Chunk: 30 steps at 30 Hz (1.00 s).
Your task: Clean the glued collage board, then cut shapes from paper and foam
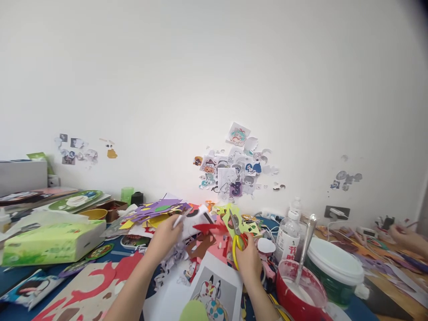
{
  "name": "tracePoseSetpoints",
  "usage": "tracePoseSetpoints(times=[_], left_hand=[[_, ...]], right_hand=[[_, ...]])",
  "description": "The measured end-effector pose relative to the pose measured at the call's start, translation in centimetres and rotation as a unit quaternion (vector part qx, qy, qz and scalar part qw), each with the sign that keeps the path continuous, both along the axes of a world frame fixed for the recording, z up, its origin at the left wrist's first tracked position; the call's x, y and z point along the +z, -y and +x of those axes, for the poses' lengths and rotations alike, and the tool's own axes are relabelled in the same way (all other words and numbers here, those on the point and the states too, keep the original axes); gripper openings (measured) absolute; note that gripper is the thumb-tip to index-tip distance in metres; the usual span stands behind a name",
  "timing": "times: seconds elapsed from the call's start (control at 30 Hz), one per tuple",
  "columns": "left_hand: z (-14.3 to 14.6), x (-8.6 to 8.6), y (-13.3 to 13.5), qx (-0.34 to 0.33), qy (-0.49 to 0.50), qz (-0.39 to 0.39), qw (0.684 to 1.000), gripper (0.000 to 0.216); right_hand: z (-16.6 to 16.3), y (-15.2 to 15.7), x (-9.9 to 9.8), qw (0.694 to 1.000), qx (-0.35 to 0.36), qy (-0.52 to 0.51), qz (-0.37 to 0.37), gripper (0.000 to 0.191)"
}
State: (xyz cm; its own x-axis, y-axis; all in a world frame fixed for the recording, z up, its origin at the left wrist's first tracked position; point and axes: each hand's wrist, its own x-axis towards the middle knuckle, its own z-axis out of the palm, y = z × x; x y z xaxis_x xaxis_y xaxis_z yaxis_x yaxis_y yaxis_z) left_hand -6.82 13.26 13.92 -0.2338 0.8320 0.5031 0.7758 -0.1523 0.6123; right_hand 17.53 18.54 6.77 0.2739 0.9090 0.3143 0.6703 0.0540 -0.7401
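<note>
My left hand [169, 232] is closed, its fingertips pinching a white scrap of paper [180, 219] above the paper pile. My right hand [248, 258] grips scissors [238, 243] by their yellow and red handles, blades pointing up and away from me. Behind the blades lies a light green paper piece [230, 214] with cut-outs. Between my forearms lies a white sheet [203, 278] printed with a cartoon figure on grey. A pale green rounded paper piece [194, 310] covers part of its lower edge. Red paper scraps [214, 229] spread between both hands.
At right stand a red bowl [284, 269] of white paste with a metal spoon [306, 247], a plastic bottle [288, 236] and a lidded bucket [337, 272]. A tissue pack [50, 244] sits left. Another person's hand [403, 232] shows far right. Pictures [230, 174] cover the wall ahead.
</note>
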Motion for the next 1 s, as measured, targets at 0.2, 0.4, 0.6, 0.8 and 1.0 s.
tracePoseSetpoints(times=[0.2, 0.4, 0.6, 0.8, 1.0], left_hand=[[-1.5, -0.1, -0.5, 0.041, 0.208, 0.108, 0.971, 0.041], [-0.8, -0.2, -0.2, 0.042, 0.182, 0.157, 0.97, 0.038], [0.3, -0.7, -0.4, 0.037, 0.134, 0.169, 0.976, 0.038], [2.9, -1.2, -0.3, 0.019, 0.067, 0.121, 0.99, 0.034], [5.0, -2.2, -0.8, -0.099, 0.141, 0.101, 0.98, 0.033]], right_hand=[[0.1, -0.5, -0.9, 1.0, 0.02, -0.006, 0.004, 0.049], [-0.2, -0.9, -1.3, 0.987, 0.051, -0.118, 0.098, 0.05], [-1.8, -1.0, -2.1, 0.91, 0.228, -0.324, 0.123, 0.057], [-2.3, -0.6, -1.9, 0.886, 0.242, -0.371, 0.14, 0.054], [-2.9, 0.4, -1.5, 0.815, 0.343, -0.46, 0.079, 0.057]])
